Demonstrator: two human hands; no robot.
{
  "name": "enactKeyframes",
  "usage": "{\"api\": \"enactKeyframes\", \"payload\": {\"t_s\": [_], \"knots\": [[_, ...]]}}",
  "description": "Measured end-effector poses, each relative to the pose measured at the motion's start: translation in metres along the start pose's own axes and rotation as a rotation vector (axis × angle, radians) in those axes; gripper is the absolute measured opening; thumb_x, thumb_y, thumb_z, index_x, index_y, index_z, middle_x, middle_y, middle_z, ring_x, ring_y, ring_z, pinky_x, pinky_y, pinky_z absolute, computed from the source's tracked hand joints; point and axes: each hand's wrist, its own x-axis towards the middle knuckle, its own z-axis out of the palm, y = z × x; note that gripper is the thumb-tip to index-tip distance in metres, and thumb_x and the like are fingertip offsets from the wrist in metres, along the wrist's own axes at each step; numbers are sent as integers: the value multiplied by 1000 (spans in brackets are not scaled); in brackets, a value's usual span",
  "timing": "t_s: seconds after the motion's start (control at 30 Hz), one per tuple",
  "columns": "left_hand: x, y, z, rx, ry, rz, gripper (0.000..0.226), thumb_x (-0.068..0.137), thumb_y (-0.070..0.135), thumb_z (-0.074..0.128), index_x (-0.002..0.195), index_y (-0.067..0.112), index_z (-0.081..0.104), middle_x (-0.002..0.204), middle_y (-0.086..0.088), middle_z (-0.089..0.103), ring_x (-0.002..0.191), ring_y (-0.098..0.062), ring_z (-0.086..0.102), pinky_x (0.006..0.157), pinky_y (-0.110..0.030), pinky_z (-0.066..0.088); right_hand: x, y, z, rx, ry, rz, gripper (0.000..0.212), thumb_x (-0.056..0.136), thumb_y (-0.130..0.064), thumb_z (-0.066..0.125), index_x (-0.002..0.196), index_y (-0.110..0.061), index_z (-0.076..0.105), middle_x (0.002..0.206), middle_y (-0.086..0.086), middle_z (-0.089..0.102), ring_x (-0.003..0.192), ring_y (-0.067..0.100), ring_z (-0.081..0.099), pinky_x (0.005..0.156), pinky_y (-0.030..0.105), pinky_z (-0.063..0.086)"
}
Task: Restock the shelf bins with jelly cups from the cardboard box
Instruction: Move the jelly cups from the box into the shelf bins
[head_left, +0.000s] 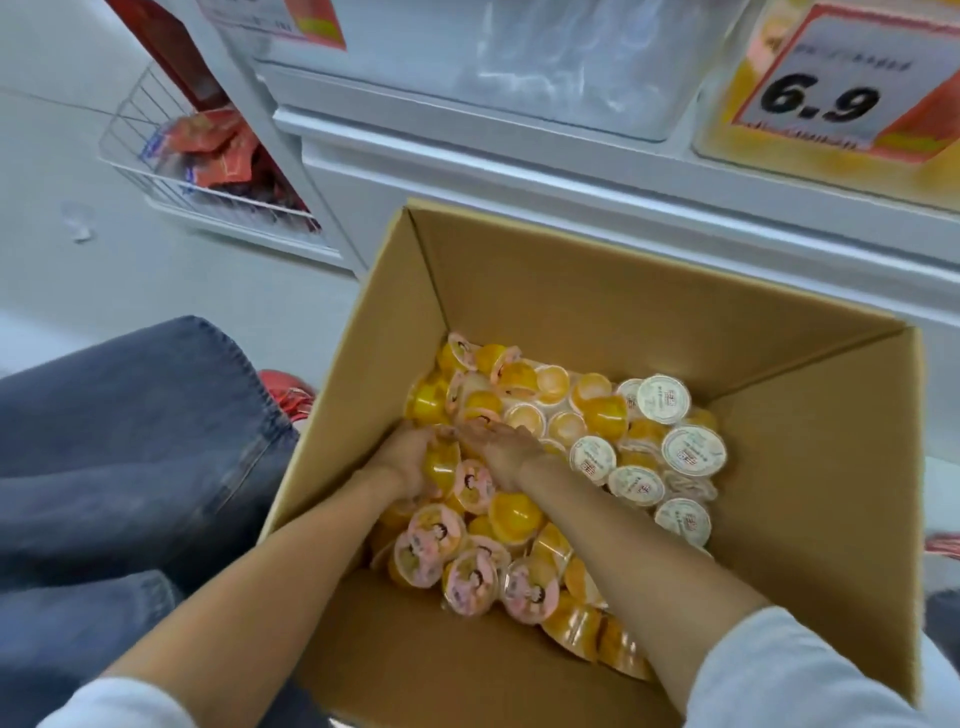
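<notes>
As forearms (291, 566) converge in box (571, 291), left hand (408, 457) grips jelly cups (441, 466), right hand (506, 452) flat.

Two bare hands work inside an open cardboard box (519, 291) heaped with jelly cups (514, 514), set below a clear shelf bin (545, 78). The left hand (410, 457) curls round a yellow cup (441, 462). The right hand (506, 452) lies knuckles-up on the pile, its fingers (470, 428) meeting the left hand; their grip is unclear. A price card (826, 93) reads 6.9.
</notes>
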Motion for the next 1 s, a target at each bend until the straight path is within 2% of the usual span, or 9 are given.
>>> {"api": "enactKeyframes", "payload": {"t_s": [0.07, 0.17, 0.27, 0.37, 0.53, 0.63, 0.7, 0.87, 1.0], "knots": [[-2, 4, -3, -40, 64, -33, 40, 76, 13, 73, 109, 15, 51, 118, -8, 56, 96, -18, 53, 84, -29, 49, 2, 1, 1, -52, 7, 0, 88, 91, -6, 55, 155, -29, -2, 162, 3, 1, 147, 31, 9, 118, 44, 17], [-7, 11, -5, -43, 159, -25, 44, 79, 31, 66, 113, 17, 41, 108, -8, 59, 98, -26, 59, 90, -33, 50, 4, 0, -5, -43, 60, 48, 74, 92, -14, 55, 154, -24, 15, 157, 13, 11, 144, 37, 14, 116, 43, 21], [-6, 13, -7, -38, 149, -28, 48, 77, 32, 70, 114, 16, 44, 106, -8, 62, 97, -27, 61, 87, -34, 51, 4, 0, -9, 103, 91, 76, 71, 91, -13, 55, 151, -29, 21, 153, 12, 19, 142, 34, 19, 113, 43, 29], [-10, 18, -11, 9, 153, 32, 56, 73, 35, 80, 117, 17, 50, 108, -4, 65, 98, -24, 62, 84, -32, 51, -12, 2, -8, 267, 196, 124, 70, 89, -14, 61, 149, -24, 27, 151, 9, 30, 138, 31, 31, 107, 40, 37], [-27, 58, -28, 14, 317, 239, 52, 76, 43, 76, 120, 23, 59, 110, -2, 68, 103, -22, 63, 78, -26, 46, -79, 27, -11, 422, 657, 202, 54, 91, -28, 61, 140, -21, 41, 132, 3, 45, 125, 23, 42, 102, 37, 42], [-45, 99, -37, 25, 429, 400, 51, 83, 51, 66, 126, 24, 57, 117, -3, 64, 109, -24, 59, 89, -33, 48, -133, 45, -37, 439, 902, 201, 49, 90, -28, 61, 136, -19, 47, 128, 1, 47, 120, 20, 43, 100, 35, 42], [-64, 131, -43, 32, 534, 471, 62, 85, 56, 60, 135, 21, 50, 125, -5, 61, 115, -25, 56, 94, -36, 46, -170, 54, -63, 433, 1038, 199, 48, 90, -29, 61, 136, -20, 48, 128, 1, 47, 120, 18, 42, 100, 32, 42], [-132, 218, -73, -101, 775, 730, 59, 80, 60, 63, 126, 26, 48, 110, 0, 63, 102, -20, 60, 85, -38, 50, -259, 59, -145, 426, 1396, 115, 48, 88, -30, 67, 132, -19, 51, 123, 0, 50, 117, 18, 47, 101, 30, 41], [-180, 282, -122, -204, 973, 1013, 54, 84, 56, 62, 127, 27, 50, 110, 4, 61, 99, -17, 57, 85, -36, 50, -321, 63, -213, 437, 1690, 46, 48, 88, -30, 68, 131, -16, 51, 125, 2, 51, 117, 17, 49, 98, 33, 44]]}}
